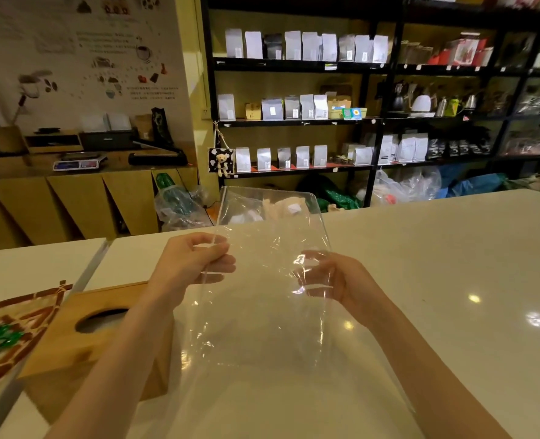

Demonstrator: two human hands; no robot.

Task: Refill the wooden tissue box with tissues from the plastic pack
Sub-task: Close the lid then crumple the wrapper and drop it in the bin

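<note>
A clear plastic pack is held up over the white counter, stretched between both hands; it looks empty and see-through. My left hand pinches its left edge. My right hand grips its right edge, seen partly through the film. The wooden tissue box stands at the lower left under my left forearm, its oval opening facing up with something pale inside. The box's right end is hidden behind my arm and the plastic.
A patterned brown-and-green wrapper lies at the far left edge. A seam between two counter tops runs beside the box. Black shelves with bags stand behind, and plastic bags sit on the floor.
</note>
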